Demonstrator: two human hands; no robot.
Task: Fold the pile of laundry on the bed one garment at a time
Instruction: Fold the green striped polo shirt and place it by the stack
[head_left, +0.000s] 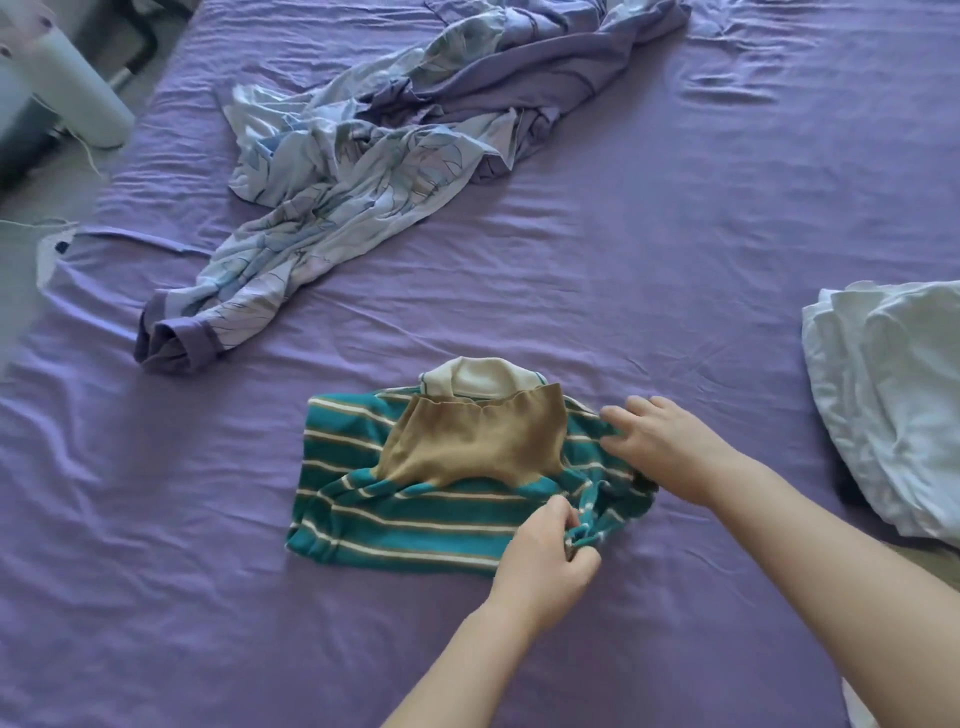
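Mid-bed (675, 234): left hand (545, 558) fingers pinching striped shirt (415, 525) hem; right hand (665, 441) fingers spread on its right edge.

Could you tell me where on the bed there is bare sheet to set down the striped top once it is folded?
Bare sheet lies left of the striped top, below the floral garment. The white pile crowds the right edge.
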